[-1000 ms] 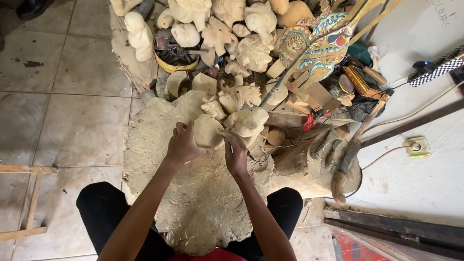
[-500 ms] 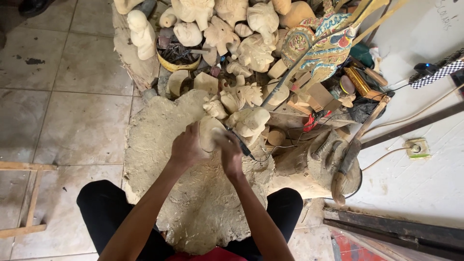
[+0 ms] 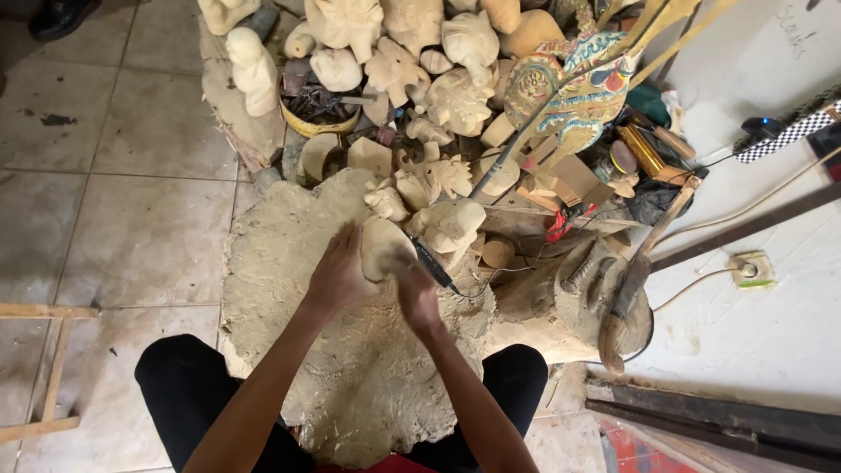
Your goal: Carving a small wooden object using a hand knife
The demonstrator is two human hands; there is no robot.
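While the left hand [image 3: 337,278] wraps around the pale wooden carving blank [image 3: 383,247], the right hand [image 3: 416,293] sits just beside it on the opposite flank, so the blank lies between the two hands, a little forward of the knuckles. The left-hand fingers are curled closed over the near-left face of the blank and bear its weight against the rough wooden work block [image 3: 280,263] underneath. The right hand is closed around a dark-handled carving tool [image 3: 435,264], gripped near the working end.

Long axis of the tool: it runs from the right hand up and back toward the right, the handle pointing away from the person and the tip directed down and left into the blank. Long axis of the blank: roughly front-to-back from the person, its rounded top furthest from the body. The tool therefore meets the blank at an angle across its right side, not along its length. The exact contact point is hidden behind the right-hand fingers; the tip probably touches the wood, but the view does not confirm this.

Nearer hand: both touch or adjoin the blank; the left alone holds it.

Surroundings: a pile of unfinished pale carvings [image 3: 438,88] lies beyond the block, with a painted flat puppet figure [image 3: 578,83] at upper right and a wooden mallet [image 3: 626,298] resting on a stump to the right. Tiled floor [image 3: 114,201] lies to the left.
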